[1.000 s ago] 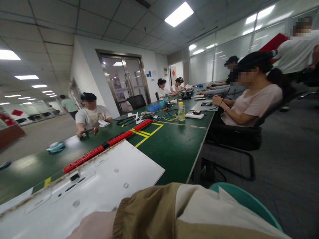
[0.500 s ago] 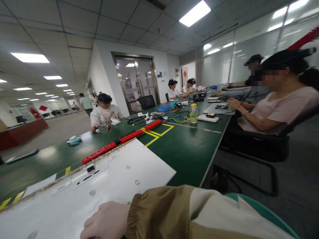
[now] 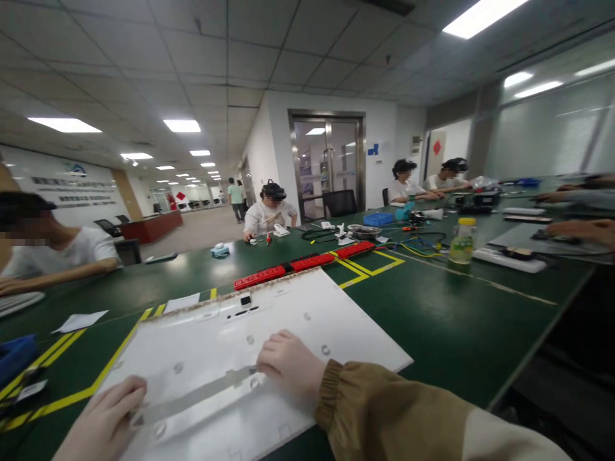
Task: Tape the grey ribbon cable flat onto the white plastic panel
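A large white panel [image 3: 355,333] with round marks lies on the green table. Between my hands a flat grey strip [image 3: 196,396] runs slantwise over the panel, lower at its left end. The closed fingers of my right hand [image 3: 291,363] are on the strip's right end, over the panel's middle. At the lower left, my left hand [image 3: 108,416] has its fingers pressed together at the other end. Beneath the strip, a paler band crosses the panel. A small black piece [image 3: 246,300] and dark slots lie near the panel's far edge.
Red power strips [image 3: 259,277] line the panel's far side. A bottle [image 3: 462,241], cables and a white power strip [image 3: 509,260] are at the right. Papers [image 3: 81,321] and a blue tray [image 3: 16,360] lie left. Several people sit around the table.
The view has swung left. My left hand and the grey strip have come into view. My right hand now shows over the panel's middle with its fingers on the strip.
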Demonstrator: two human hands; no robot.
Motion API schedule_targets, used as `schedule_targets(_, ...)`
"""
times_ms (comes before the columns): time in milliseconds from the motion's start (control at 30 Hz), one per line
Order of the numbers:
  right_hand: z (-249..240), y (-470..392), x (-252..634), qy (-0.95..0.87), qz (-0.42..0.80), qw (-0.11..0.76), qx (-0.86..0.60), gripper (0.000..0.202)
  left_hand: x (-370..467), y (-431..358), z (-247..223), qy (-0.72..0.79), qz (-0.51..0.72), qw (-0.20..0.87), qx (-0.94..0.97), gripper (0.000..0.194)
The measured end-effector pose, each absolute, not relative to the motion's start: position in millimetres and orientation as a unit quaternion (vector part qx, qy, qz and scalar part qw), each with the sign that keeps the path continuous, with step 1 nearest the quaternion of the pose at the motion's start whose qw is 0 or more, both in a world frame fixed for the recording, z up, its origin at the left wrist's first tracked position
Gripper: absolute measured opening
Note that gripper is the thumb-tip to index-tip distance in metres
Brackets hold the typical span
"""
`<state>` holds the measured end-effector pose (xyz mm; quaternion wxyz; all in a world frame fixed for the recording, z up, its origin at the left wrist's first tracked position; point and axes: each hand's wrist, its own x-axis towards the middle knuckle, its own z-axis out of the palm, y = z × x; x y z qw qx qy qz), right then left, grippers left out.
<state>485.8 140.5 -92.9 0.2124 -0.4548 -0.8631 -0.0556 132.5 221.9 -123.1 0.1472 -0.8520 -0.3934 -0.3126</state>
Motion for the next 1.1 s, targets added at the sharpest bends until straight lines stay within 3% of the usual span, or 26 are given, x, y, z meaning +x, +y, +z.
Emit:
schedule_targets(233, -89, 140, 484, -0.857, -0.006, 0.268, -0.441, 0.011, 140, 217, -106, -0.382, -0.332, 0.049, -0.861, 0.021)
schedule_targets(433, -84, 131, 479, -0.878, 0.024, 0.258, -0.402, 0.013, 147, 219, -102, -0.450, -0.411, -0.195, -0.768, 0.016)
schedule_targets(633, -76, 129, 480, -0.835, 0.214, 0.291, -0.415, 0.020, 149, 224, -114, -0.427, -0.452, -0.368, -0.692, 0.017)
schedule_targets(900, -73, 124, 475, -0.683, 0.496, 0.358, -0.400, 0.036, 153, 222, -101, -0.459, -0.378, -0.350, -0.724, 0.015)
schedule_targets(1100, -73, 134, 487, -0.706, 0.454, 0.356, -0.411, 0.040, 151, 223, -106, -0.463, -0.374, -0.325, -0.735, 0.012)
